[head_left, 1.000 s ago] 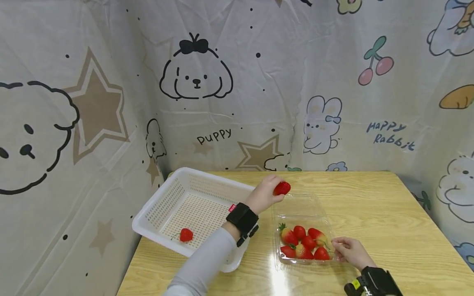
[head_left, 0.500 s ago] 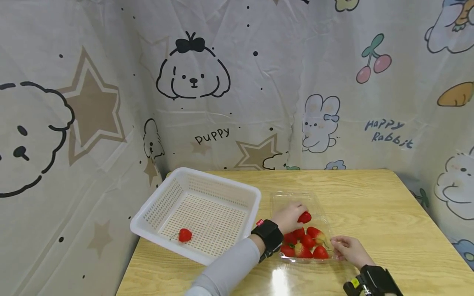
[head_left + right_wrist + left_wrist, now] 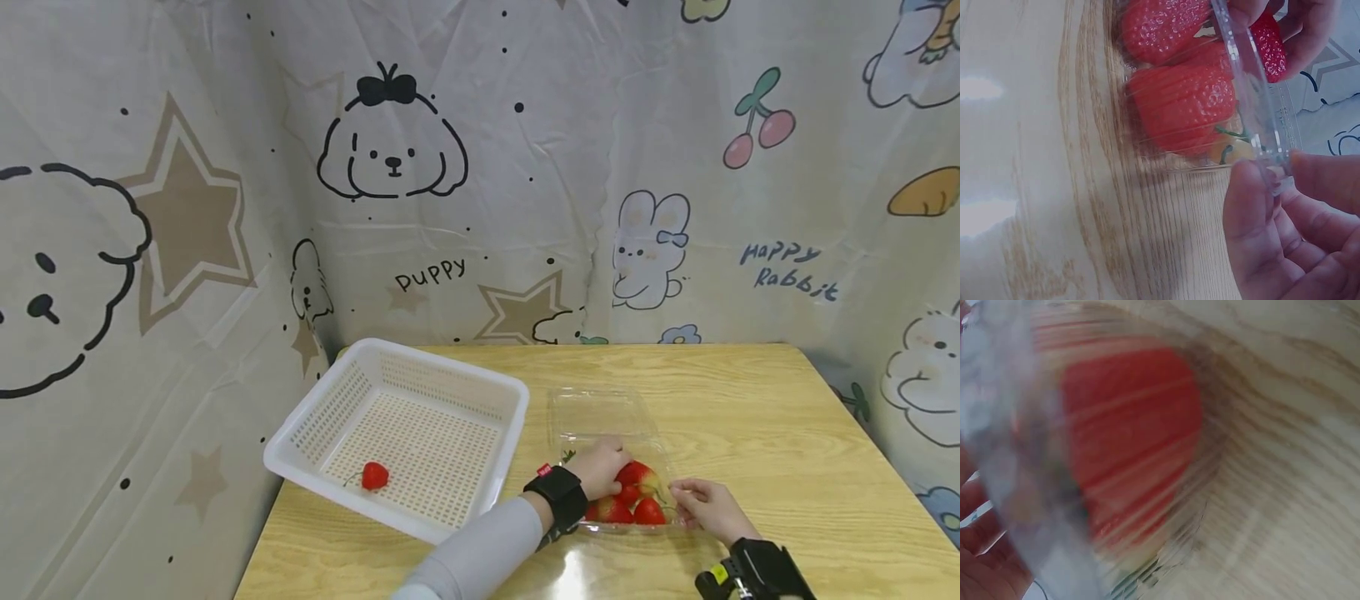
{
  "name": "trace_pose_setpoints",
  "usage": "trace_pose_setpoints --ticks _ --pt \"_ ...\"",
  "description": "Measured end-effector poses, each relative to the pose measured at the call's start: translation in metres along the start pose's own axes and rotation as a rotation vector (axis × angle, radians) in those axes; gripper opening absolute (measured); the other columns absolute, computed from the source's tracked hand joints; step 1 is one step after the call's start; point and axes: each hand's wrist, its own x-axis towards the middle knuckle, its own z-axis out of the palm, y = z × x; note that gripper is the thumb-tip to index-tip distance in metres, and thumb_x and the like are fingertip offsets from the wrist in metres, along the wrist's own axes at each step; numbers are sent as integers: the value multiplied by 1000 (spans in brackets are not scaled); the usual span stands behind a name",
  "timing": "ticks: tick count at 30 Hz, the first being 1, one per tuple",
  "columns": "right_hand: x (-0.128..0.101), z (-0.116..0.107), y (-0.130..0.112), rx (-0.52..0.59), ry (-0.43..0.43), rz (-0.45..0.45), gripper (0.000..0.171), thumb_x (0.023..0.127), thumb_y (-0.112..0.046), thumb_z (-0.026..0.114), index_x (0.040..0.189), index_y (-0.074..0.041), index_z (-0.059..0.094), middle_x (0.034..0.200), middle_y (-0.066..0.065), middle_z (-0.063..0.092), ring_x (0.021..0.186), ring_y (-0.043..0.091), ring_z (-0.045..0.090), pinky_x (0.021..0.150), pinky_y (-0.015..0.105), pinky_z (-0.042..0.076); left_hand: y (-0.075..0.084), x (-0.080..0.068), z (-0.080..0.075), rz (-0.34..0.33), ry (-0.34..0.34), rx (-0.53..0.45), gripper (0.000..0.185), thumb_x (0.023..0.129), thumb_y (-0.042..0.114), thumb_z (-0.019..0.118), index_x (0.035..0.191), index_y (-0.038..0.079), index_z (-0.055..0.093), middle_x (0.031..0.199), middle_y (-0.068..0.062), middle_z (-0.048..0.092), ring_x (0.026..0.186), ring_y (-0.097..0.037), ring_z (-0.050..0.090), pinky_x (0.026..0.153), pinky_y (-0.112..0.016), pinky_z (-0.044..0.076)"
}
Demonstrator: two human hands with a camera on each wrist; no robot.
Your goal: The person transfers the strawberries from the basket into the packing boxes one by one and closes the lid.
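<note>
My left hand (image 3: pixel 600 470) is down inside a clear plastic clamshell box (image 3: pixel 596 414), which stands open and holds several red strawberries (image 3: pixel 649 512). In the right wrist view, a strawberry (image 3: pixel 1270 51) shows between the left thumb and curled fingers. The box hides part of the left hand (image 3: pixel 988 556) in the left wrist view, where a blurred strawberry (image 3: pixel 1132 431) appears through the plastic wall. With thumb and fingertips, my right hand (image 3: pixel 712 507) pinches the box's right edge, close to a pale-ended strawberry with a green stem.
Left of the box stands a white perforated basket (image 3: pixel 431 433) with one red, stemmed fruit (image 3: pixel 375 476) on its floor. Both rest on a light wooden table (image 3: pixel 780 433). A printed curtain (image 3: pixel 555 208) hangs behind and along the left side.
My left hand has carried a strawberry from beside the basket rightward and down into the box. The right hand has kept its hold on the box edge.
</note>
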Motion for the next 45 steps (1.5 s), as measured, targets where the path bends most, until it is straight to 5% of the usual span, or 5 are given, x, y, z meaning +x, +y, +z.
trace_pose_setpoints --ticks 19,23,29,37,45 --pt "-1 0 0 2 -1 -5 35 93 -11 50 114 17 49 77 8 60 66 16 56 61 32 52 0 -3 -1 -33 -53 -64 40 78 27 69 116 17 61 105 5 57 99 -5 51 81 -12 40" --pt "-1 0 0 5 -7 -8 36 94 -11 49 115 17 48 77 8 61 67 17 56 61 32 52 -7 -3 -18 -49 -127 -98 48 81 31 68 125 18 55 120 3 55 109 -8 51 87 -17 41" --pt "-1 -1 -1 -4 -10 -13 36 94 -12 49 115 18 48 77 8 60 67 17 57 61 32 52 -23 -5 -66 -108 -222 -158 53 82 31 66 132 20 49 129 0 51 116 -13 48 95 -27 39" --pt "-4 -1 -4 -3 -18 -6 35 94 -12 49 115 17 48 78 8 59 68 17 56 62 33 52 -60 -26 -124 -147 -90 -117 61 83 31 66 138 19 41 137 -5 44 126 -22 40 105 -41 28" --pt "-3 -2 -6 -3 -26 6 34 94 -10 49 115 17 48 80 8 61 70 17 56 63 33 52 -115 -62 -136 -212 75 -137 64 80 22 65 138 12 40 134 -12 44 123 -29 42 100 -47 33"
